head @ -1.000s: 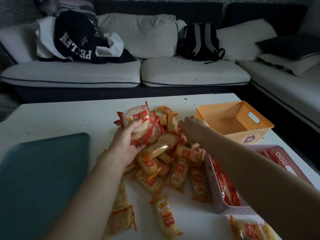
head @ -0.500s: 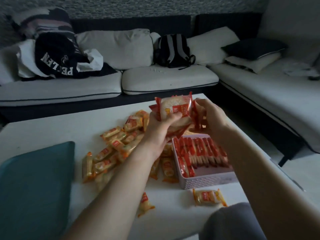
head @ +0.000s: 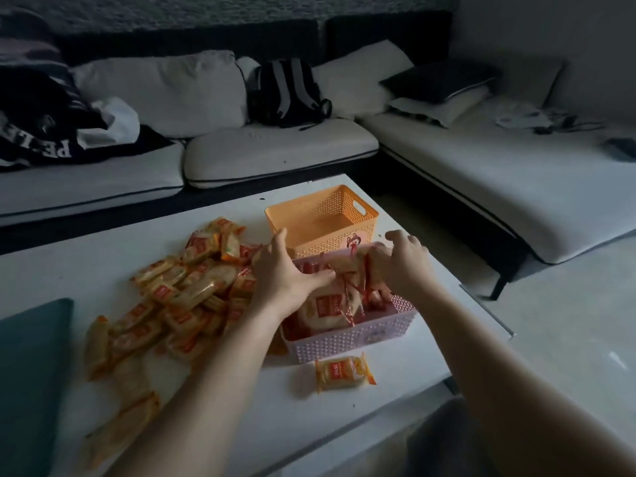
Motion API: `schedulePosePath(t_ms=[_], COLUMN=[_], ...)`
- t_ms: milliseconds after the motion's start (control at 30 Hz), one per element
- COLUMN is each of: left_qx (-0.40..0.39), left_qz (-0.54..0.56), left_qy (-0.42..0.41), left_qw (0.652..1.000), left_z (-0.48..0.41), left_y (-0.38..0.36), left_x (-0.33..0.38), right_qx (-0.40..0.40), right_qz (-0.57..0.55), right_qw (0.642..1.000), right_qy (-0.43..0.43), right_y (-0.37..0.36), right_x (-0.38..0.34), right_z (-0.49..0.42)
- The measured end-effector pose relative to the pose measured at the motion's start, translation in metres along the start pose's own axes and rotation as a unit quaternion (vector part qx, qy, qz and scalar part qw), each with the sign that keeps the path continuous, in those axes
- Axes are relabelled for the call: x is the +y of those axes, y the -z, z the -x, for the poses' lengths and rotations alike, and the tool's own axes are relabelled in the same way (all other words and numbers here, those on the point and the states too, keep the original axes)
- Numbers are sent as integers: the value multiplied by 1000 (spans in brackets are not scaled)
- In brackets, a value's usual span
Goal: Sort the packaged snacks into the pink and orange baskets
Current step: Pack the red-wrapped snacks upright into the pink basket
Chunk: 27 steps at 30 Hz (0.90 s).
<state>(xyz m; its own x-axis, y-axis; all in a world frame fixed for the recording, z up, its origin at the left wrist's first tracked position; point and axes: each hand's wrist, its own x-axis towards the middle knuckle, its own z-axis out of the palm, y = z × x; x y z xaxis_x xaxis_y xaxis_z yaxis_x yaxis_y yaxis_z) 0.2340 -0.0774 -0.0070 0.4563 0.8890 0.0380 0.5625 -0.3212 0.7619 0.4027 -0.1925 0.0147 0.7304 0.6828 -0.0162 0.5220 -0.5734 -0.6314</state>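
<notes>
Pink basket point(head: 347, 339) crammed with snacks point(head: 323, 308) sits near table's point(head: 103, 242) right edge.

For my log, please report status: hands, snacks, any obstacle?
Left hand and right hand both grip red-edged round snack packets over pink perforated plastic basket. Orange perforated plastic basket shows nothing inside. No obstacle seen.

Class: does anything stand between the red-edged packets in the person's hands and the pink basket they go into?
Nothing visible does. The left hand and right hand hold the red-edged packets right at the open top of the pink basket; below them lie only similar packets already inside.
</notes>
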Motion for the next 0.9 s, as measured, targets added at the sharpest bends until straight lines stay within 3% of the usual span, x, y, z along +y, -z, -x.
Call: schedulePosePath(t_ms=[133,333,467,567,633,733,900], left_qx=[-73,-66,-61,19,53,23,-74], left_qz=[-86,-131,-66,43,92,136,141], left_qy=[-90,-88,-56,-24,-5,16,-7], left_qw=[989,985,994,999,994,990,987], left_z=[18,22,26,27,27,30,35], left_y=[-7,-4,9,29,38,36,27], left_x=[-5,-11,-4,1,5,10,14], right_qx=[26,87,63,74,-6,-119,-167], right_qz=[48,1,-4,-48,-75,-63,-174], right_qw=[998,984,973,965,967,961,959], right_qy=[36,153,222,246,244,242,147], right_y=[-1,-6,-15,-10,-6,-11,-14], right_x=[-1,-16,-21,-28,-36,-45,-47], right_z=[-2,-1,2,6,11,21,22])
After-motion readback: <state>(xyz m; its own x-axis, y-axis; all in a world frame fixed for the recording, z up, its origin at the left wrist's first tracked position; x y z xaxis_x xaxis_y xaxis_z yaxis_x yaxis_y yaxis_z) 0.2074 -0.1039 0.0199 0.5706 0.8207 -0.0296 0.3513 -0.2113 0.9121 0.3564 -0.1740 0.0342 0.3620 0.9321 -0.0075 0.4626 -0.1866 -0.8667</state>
